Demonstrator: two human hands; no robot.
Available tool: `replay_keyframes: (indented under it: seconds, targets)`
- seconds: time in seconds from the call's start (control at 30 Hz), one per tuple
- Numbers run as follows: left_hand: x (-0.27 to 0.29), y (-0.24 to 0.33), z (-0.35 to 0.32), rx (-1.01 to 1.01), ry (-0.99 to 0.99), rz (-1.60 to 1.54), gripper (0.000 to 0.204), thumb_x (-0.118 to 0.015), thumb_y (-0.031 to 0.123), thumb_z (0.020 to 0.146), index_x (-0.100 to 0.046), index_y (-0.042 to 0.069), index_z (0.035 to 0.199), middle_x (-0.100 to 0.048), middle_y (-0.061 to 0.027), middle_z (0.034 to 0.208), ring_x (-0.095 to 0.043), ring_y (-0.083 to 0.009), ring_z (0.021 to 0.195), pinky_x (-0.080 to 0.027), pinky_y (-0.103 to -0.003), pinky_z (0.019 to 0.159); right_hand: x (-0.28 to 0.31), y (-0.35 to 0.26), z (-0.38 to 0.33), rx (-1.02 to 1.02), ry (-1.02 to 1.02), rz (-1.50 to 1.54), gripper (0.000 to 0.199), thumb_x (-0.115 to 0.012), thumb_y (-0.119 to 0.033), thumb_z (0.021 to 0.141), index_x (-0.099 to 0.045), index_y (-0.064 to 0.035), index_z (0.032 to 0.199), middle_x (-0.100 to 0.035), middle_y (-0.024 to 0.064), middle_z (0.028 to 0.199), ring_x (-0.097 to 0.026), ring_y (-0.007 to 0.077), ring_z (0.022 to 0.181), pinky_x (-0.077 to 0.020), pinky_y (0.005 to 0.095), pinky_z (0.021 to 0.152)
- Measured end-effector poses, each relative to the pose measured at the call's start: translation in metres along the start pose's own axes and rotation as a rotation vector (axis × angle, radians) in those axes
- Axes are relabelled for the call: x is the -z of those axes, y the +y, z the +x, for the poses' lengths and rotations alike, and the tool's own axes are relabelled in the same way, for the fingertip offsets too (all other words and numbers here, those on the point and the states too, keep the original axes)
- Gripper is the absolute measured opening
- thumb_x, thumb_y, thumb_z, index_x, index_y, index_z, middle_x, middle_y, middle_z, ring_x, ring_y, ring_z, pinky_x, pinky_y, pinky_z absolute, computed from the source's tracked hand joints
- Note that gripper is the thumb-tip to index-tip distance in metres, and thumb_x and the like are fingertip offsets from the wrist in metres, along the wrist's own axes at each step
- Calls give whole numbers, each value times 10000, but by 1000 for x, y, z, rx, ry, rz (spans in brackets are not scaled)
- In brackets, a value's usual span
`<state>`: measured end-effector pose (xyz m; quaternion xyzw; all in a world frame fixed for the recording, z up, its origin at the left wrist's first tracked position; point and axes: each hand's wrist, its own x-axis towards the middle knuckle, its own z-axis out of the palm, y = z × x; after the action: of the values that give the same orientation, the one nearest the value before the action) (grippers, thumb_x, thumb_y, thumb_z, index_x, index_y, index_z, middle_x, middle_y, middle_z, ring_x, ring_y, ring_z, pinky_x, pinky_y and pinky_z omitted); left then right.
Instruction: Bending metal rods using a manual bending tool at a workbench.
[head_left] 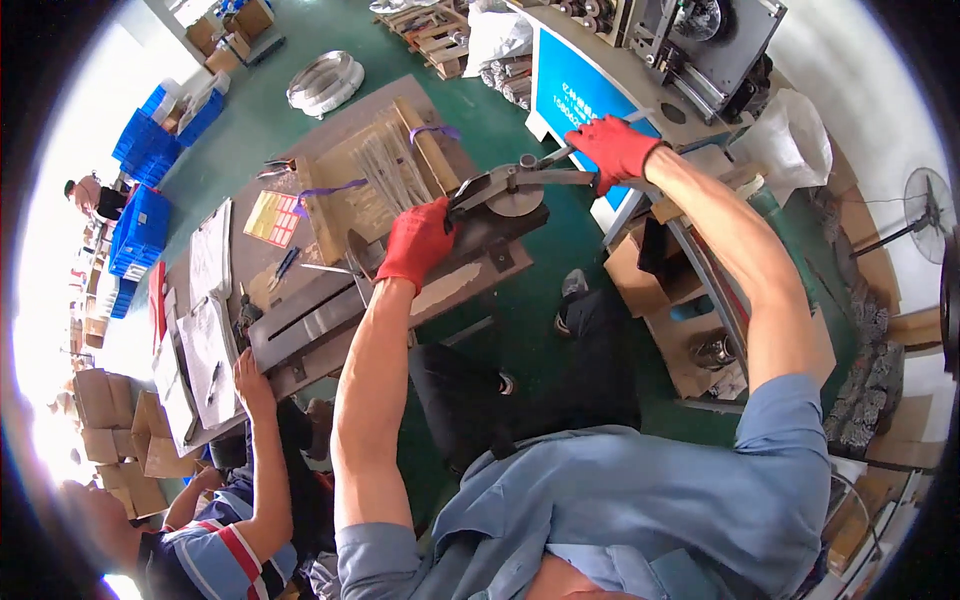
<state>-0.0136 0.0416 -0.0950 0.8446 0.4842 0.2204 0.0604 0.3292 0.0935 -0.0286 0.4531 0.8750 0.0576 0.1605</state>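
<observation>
Both my hands wear red gloves. My right hand (612,150) is wrapped round the far end of a long metal lever (553,177), part of a pivoted bench tool. A round grey metal disc (516,203) sits under the lever at the table's corner. My left hand (418,240) is closed at the tool's left end, by the dark jaw; what its fingers hold there is hidden. Just beyond it, a bundle of thin pale strips (385,165) lies between two wooden bars (428,148). A thin upright disc (357,252) stands beside my left wrist.
A long slotted metal plate (310,325) runs along the table's near edge. Pliers (276,167), a pen-like tool (285,265) and papers (208,350) lie farther left. A co-worker's hand (252,385) rests at the table's left end. At right stands a blue-sided machine bench (580,90).
</observation>
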Motion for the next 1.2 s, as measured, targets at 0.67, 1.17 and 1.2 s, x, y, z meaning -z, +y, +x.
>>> replay_keyframes:
  seconds: [0.67,1.17,1.2]
  targets:
    - [4,-13,-2,-21,-102,-162,258,-616,272,829,-637,64,981,-652,-204,849,-606,-420,821,-477,-496,718,-12,-288,-13,-466,504,3020,254,-434,-306,983,-534,-97,878,-522,30,718,-542,142,646,-459,315,539]
    - [44,-11,-6,119,-488,-472,294,-555,209,895,-616,-6,1086,-631,-267,940,-615,-391,876,-472,-420,784,-24,-310,42,-641,787,2434,192,-495,-188,956,-600,-31,923,-574,37,704,-486,90,659,-413,301,570]
    - [45,-10,-5,100,-481,-483,290,-559,199,889,-616,-5,1087,-632,-264,942,-615,-393,880,-473,-423,786,-24,-309,45,-640,791,2435,192,-495,-188,956,-600,-31,923,-574,37,704,-486,90,659,-413,301,570]
